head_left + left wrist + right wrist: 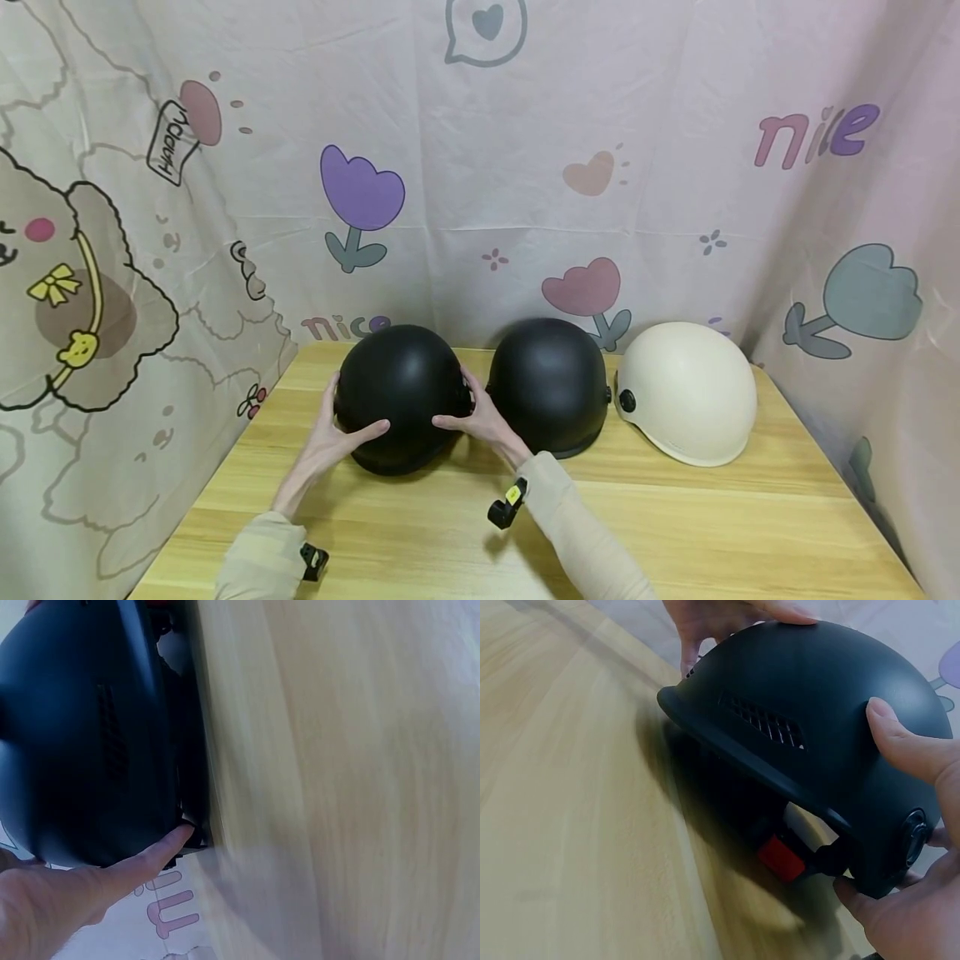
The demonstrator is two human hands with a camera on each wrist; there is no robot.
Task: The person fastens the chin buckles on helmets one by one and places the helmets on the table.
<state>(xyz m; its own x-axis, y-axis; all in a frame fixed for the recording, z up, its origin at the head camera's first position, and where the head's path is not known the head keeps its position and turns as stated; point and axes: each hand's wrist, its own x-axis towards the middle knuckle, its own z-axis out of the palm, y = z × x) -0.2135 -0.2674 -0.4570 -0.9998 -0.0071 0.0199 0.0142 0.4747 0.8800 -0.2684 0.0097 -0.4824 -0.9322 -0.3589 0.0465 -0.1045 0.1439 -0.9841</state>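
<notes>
The left helmet [401,375] is grasped from both sides by the left hand [335,432] and right hand [483,418], presumably to balance its smooth bulk; it is positioned at the left of the table [420,533], beside the middle helmet [551,379].

Your head cam looks fwd & down from above the table [420,533], far enough back to take in the helmet row [547,387] & the curtain [487,125] behind. Your L wrist cam sits v close to the leftmost black helmet [401,392], pic turned sideways; your R wrist cam, also close, looks across it to your L hand [709,619], all 3 views sharing that helmet & some table
</notes>
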